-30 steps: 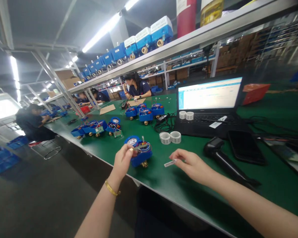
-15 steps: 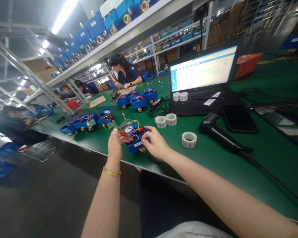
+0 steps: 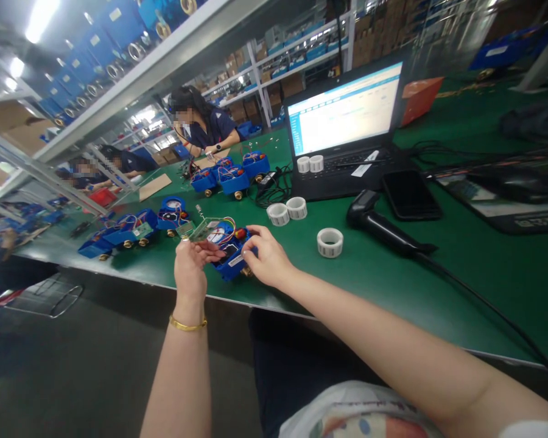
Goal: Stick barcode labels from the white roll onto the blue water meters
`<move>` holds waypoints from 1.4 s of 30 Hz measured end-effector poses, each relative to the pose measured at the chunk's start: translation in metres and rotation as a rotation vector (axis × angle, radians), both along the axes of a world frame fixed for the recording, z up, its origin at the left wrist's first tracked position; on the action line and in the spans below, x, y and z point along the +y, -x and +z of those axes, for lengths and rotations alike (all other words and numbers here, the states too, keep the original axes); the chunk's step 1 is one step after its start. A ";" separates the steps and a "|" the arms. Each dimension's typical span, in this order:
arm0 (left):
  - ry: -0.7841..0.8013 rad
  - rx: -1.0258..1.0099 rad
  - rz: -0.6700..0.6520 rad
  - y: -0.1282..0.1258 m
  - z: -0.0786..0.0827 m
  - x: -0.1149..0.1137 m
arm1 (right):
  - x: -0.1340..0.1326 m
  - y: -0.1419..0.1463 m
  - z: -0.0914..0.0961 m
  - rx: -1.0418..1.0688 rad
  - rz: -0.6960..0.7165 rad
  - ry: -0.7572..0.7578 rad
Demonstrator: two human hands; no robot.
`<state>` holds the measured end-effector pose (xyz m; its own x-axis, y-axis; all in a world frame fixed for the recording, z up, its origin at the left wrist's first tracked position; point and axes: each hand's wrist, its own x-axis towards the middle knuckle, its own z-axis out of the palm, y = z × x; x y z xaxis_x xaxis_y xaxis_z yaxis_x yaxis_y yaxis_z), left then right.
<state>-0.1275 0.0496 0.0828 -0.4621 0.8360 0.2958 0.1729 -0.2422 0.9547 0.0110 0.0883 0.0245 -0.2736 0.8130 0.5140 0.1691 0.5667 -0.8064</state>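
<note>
A blue water meter (image 3: 228,271) with an uncovered top, coloured wires and a brass fitting sits at the bench's near edge. My left hand (image 3: 192,263) pinches a green circuit board (image 3: 204,229) at its lower edge, tilted above the meter's left side; wires run from the board into the housing. Its other fingers reach over the meter's open top. My right hand (image 3: 268,258) grips the meter's right side, thumb near a white label strip (image 3: 235,260) on the front wall. The fingertips behind the housing are partly hidden.
More open blue meters (image 3: 134,228) stand at left and behind. Label rolls (image 3: 329,243), a black barcode scanner (image 3: 383,228), a phone (image 3: 411,194) and a laptop (image 3: 342,164) lie to the right. A co-worker (image 3: 205,125) sits across the bench.
The view has swung, so the bench and its things appear further left and slightly higher. Both hands keep their hold on the board and the meter, with little visible change.
</note>
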 end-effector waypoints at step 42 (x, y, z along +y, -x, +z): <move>-0.022 0.009 -0.012 0.008 -0.011 0.002 | 0.006 0.017 -0.005 -0.054 -0.153 0.080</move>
<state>-0.1351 0.0512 0.0720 -0.4496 0.8348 0.3178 0.1782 -0.2648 0.9477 -0.0060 0.0940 0.0200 -0.1690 0.8850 0.4339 0.2923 0.4654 -0.8354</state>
